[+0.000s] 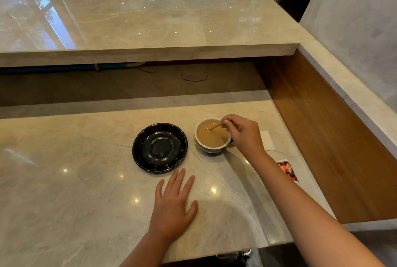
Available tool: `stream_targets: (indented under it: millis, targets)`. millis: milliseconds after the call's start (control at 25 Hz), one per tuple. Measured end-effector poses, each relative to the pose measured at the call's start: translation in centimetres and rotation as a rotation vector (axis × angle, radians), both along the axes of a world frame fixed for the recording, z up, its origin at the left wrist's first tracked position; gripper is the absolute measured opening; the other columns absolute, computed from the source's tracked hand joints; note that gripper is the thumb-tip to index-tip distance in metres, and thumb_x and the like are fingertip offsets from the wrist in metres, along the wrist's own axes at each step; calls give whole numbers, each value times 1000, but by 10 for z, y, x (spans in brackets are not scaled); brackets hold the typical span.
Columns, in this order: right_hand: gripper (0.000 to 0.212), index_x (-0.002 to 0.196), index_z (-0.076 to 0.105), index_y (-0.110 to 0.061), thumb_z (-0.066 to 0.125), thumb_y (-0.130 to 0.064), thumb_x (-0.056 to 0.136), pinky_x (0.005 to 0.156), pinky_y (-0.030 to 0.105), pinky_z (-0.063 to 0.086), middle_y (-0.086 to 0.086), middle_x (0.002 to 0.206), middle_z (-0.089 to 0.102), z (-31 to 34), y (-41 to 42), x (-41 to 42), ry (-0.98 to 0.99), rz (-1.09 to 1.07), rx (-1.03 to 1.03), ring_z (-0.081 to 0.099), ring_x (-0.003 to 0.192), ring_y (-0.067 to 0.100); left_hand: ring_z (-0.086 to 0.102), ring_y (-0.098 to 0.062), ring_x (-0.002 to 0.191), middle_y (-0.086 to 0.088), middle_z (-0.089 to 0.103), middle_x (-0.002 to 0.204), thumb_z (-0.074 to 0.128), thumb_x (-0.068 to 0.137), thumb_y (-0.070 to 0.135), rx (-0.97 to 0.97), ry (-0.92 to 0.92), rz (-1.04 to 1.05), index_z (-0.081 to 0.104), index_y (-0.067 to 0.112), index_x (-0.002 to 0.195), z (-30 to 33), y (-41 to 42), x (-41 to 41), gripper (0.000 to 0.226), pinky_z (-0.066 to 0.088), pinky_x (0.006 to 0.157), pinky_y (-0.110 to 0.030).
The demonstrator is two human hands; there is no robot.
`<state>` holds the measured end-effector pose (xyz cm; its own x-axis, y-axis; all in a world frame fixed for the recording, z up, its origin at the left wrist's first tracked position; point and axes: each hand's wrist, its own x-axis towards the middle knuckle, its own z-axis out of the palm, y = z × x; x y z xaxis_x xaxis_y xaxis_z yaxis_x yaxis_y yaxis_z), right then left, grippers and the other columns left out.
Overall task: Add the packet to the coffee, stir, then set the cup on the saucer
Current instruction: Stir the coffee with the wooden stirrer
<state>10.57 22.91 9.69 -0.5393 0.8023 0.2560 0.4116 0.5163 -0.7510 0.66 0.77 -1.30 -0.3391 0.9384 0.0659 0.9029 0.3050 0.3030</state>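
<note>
One saucer (159, 148) just beside cup (212, 135); red packet (287, 170) near.

White cup (212, 137) upright on counter, full of milky tan coffee (211, 136), thin wooden stirrer (216, 126) slanting in. Black glossy saucer (160, 148) empty, just left. Red-black packet (287, 170) flat, near right.

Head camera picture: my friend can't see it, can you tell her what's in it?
A person's right hand holds a thin wooden stick in a white cup of milky coffee on a marble counter. An empty black saucer sits beside the cup, and the left hand lies flat nearby.
</note>
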Motion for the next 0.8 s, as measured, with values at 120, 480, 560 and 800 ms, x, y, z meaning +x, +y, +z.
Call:
stream_targets:
  millis: [120,480,560,800]
  targets:
    - [12,87,67,-8,55,-10,89,70,44,56,13,81,72,0,5,15,-49,-45,55,65,74,27,10,-15,136,-2,25,149,36,86,53,-2,4,0,27,31,142,-1,0,0,61,4,106,-44]
    - [14,83,68,-10,55,-10,88,72,42,57,9,77,72,6,-9,44,-13,-91,-52,68,74,22,9,-16,137,-3,24,150,38,86,50,-3,5,-23,29,28,142,-2,-1,-1,61,5,107,-44]
    - [15,82,68,-9,54,-9,88,73,39,58,7,76,71,11,-7,51,47,-134,-115,69,74,17,9,-17,137,-4,24,150,38,86,49,-2,5,-29,31,26,142,-1,-1,-2,61,5,107,-44]
    - [17,79,68,-11,54,-7,88,62,19,58,14,77,70,19,2,83,324,-253,-383,72,71,17,15,-19,136,-6,29,148,36,85,49,-13,18,-27,33,25,141,1,0,-1,60,8,106,-42]
